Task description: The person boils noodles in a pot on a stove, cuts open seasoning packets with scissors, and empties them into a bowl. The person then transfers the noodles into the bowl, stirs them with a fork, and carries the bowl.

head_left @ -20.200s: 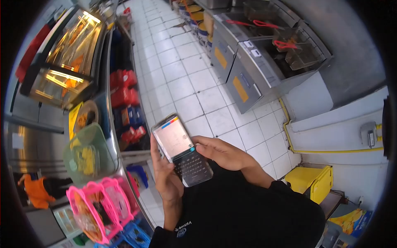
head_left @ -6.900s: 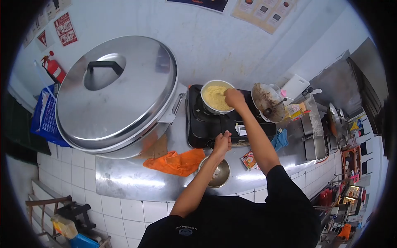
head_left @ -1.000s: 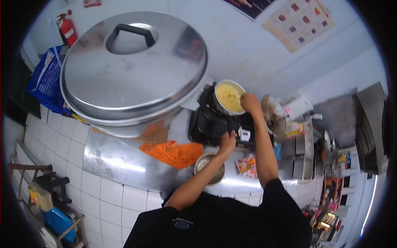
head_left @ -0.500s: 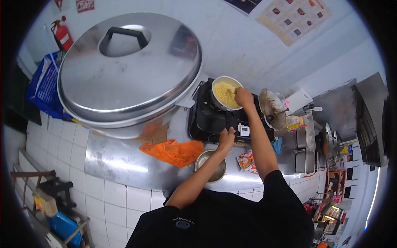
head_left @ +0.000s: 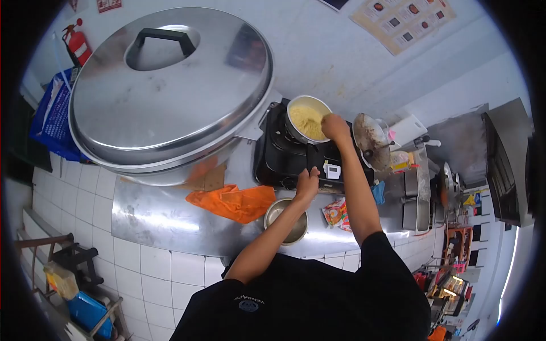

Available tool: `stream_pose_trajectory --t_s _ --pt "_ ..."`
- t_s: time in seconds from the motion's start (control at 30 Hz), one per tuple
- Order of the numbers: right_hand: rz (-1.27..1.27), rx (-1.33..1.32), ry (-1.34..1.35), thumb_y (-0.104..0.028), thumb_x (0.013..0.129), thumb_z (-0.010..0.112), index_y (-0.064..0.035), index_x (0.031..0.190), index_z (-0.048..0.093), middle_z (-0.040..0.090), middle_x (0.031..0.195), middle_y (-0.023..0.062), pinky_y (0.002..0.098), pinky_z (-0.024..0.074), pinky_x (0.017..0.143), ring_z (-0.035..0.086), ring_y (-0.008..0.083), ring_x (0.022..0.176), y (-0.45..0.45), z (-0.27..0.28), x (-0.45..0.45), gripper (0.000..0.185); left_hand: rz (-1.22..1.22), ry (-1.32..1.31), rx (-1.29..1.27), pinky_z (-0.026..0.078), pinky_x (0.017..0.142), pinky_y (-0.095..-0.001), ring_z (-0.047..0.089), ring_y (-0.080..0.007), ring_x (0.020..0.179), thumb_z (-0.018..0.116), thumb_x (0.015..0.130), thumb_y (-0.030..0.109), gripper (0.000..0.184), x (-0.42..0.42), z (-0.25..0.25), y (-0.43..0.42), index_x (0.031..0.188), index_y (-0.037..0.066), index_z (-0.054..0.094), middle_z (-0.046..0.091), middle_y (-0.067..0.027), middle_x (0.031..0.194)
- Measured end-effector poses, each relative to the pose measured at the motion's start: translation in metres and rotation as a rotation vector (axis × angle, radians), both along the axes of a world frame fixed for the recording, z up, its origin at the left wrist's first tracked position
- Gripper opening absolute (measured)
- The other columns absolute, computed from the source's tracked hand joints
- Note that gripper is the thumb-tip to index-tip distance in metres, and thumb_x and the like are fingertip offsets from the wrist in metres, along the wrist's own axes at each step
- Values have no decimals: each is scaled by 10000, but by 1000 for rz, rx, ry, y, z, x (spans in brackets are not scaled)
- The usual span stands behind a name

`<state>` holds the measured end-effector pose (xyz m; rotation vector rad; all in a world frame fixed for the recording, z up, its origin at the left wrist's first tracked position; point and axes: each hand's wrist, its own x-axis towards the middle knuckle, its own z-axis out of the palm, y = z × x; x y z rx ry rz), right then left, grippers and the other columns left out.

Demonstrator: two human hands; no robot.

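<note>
Evidently, the left hand (head_left: 307, 183) grips one pot's (head_left: 301, 103) handle (head_left: 313, 157), noodles (head_left: 306, 120) lying beyond it; the right hand (head_left: 336, 126) is curled closed there, its hold hidden. One bowl (head_left: 297, 230) sits bodyward. Shirt lettering (head_left: 250, 299): blurred.

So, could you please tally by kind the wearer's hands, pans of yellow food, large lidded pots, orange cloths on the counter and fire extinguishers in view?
Left hand and right hand: 2
Pan of yellow food: 1
Large lidded pot: 1
Orange cloth: 1
Fire extinguisher: 1
Total: 6
</note>
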<state>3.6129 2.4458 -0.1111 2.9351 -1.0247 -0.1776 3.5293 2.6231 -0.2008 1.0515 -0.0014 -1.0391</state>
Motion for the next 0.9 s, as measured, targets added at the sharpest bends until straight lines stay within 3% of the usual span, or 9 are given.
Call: stream_pose_trajectory --t_s 0.07,0.2,0.3,0.5,0.6,0.7,0.73,0.8,0.9 --pt "-21 -50 -39 -193 818 578 -125 987 739 699 1023 199 494 523 879 665 392 998 -12 -9 9 243 -8 -33 39 273 408 -257 360 -59 465 484 1022 279 225 -6 -10 -10 937 74 521 409 44 628" --pt "94 63 4 -193 843 550 -81 977 720 681 1024 253 492 534 853 659 413 1002 25 42 -10 244 32 -107 40 278 409 -258 360 -64 465 489 1019 288 240 -1 -22 -12 950 61 528 414 39 627" --pt "-21 -17 86 -201 843 560 -121 1023 724 688 1045 219 484 530 867 663 399 1003 -13 -6 -4 256 15 -128 48 280 410 -260 362 -64 468 493 1018 292 245 -2 -12 -6 952 59 529 416 38 631" --pt "84 59 74 -149 834 565 -58 1026 715 683 1051 240 480 527 876 667 394 996 -5 3 10 260 26 -67 64 279 410 -259 354 -63 467 494 1018 298 242 -4 -21 -17 965 64 522 413 43 627" --pt "-62 -10 159 -145 812 571 -66 1010 722 676 1033 259 473 525 883 666 395 983 -17 5 3 261 21 -46 87 446 655 -385 586 -238 693 506 993 325 360 0 -6 0 939 -11 622 606 -129 743" --pt "16 -43 -15 -146 811 568 -72 999 725 681 1025 244 476 530 867 666 392 986 -8 -2 8 257 -50 -10 119 445 641 -375 578 -211 684 506 995 322 351 2 1 -2 943 -7 620 595 -110 730" --pt "214 -32 -23 -141 818 551 -74 976 727 692 1008 217 484 536 841 670 391 977 -8 -5 7 245 -34 -27 87 386 562 -333 503 -159 610 502 1003 313 305 3 -4 -8 946 25 585 531 -55 693" --pt "170 46 -2 -147 822 543 -82 959 729 696 1001 202 490 535 838 669 396 969 -11 0 -5 240 6 -38 37 267 406 -248 352 -54 463 492 1020 296 220 1 -8 -8 950 89 517 401 56 619" --pt "20 -13 9 -181 825 547 -114 968 739 698 1017 192 489 526 869 668 395 975 -12 -5 -13 249 -1 -7 22 270 406 -248 357 -55 463 489 1022 295 219 -2 2 1 946 92 517 399 58 620"
